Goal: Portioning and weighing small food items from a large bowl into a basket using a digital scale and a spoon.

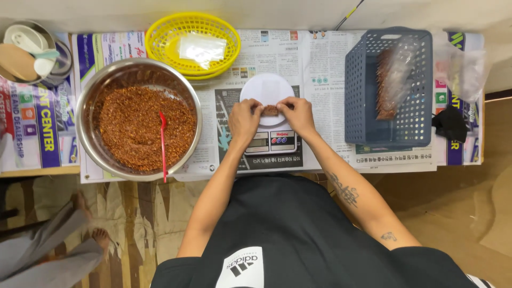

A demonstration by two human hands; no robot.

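While both hands meet over the white kitchen scale [269, 120], the left hand [244, 120] and right hand [297, 114] pinch the ends of a small packet of chili flakes [270, 111]. Left sits a steel bowl [85, 114] of flakes with a red spoon [162, 141]; right, a grey basket [357, 85]; farther, a yellow basket [160, 40].

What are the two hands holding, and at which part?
Left hand and right hand pinch a small clear packet of red-brown flakes by its two opposite ends, above the white kitchen scale.
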